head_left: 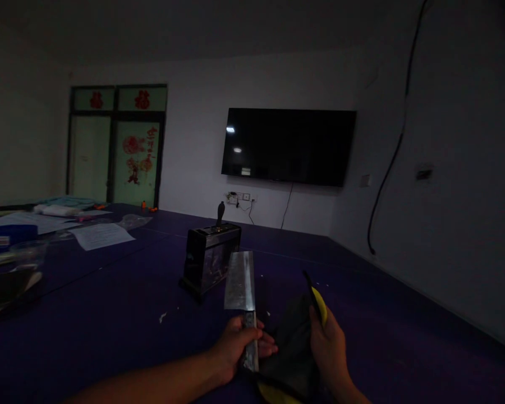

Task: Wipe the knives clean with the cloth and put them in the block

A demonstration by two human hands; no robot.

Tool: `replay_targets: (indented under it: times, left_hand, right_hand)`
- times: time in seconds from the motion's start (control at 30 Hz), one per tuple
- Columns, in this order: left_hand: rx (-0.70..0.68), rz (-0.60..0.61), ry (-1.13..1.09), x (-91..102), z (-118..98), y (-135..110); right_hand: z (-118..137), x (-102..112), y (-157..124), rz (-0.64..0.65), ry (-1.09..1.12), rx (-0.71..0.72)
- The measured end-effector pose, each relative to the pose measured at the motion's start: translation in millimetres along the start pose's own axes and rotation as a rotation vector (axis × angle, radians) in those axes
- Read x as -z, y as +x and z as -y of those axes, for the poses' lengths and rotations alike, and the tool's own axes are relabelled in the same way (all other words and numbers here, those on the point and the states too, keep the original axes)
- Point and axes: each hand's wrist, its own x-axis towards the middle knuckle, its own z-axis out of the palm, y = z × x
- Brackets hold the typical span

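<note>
My left hand (239, 345) is closed around the handle of a cleaver (239, 283), whose broad blade points up and away from me. In my right hand (328, 342) is a dark grey cloth (292, 336) with yellow on its other side, pinched near its upper edge. The cloth hangs down between my hands and passes close to the cleaver's handle; I cannot tell if they touch. Just beyond the blade stands a black knife block (214, 258) with shiny sides. A dark handle (221, 213) sticks up from its top.
Papers (103, 235), clear plastic wrapping and a blue box (10, 235) lie on the left of the purple table (130, 314). Small white scraps (163, 317) dot its surface. A television (288, 147) hangs on the far wall, and a black cable (398, 148) runs down the right wall.
</note>
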Motion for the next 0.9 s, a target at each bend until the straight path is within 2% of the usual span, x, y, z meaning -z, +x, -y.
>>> replay_targets:
  times: [0.13,0.27,0.43,0.53,0.63,0.7,0.9]
  left_hand:
    - [-0.015,0.018,0.066,2.4,0,1]
    - [0.059,0.137,0.114,1.2,3,-1]
    - [0.129,0.322,0.052,-3.5,2,-6]
    - [0.183,0.352,0.111,-4.6,0,-6]
    - [0.218,0.364,0.12,-5.1,-1,-5]
    - [0.223,0.371,0.14,-5.3,0,-4]
    - [0.253,0.399,0.276,-2.1,1,-3]
  right_hand:
    - [-4,20,15,-0.122,-0.268,0.092]
    - [-13,21,8,-0.065,-0.414,0.395]
    - [-18,4,-16,0.283,-0.509,0.82]
    - [-8,1,-23,0.461,-0.545,0.991]
    - [3,1,-24,0.592,-0.605,1.056]
    - [6,1,-24,0.629,-0.631,1.048]
    - [4,0,-26,0.609,-0.634,1.046]
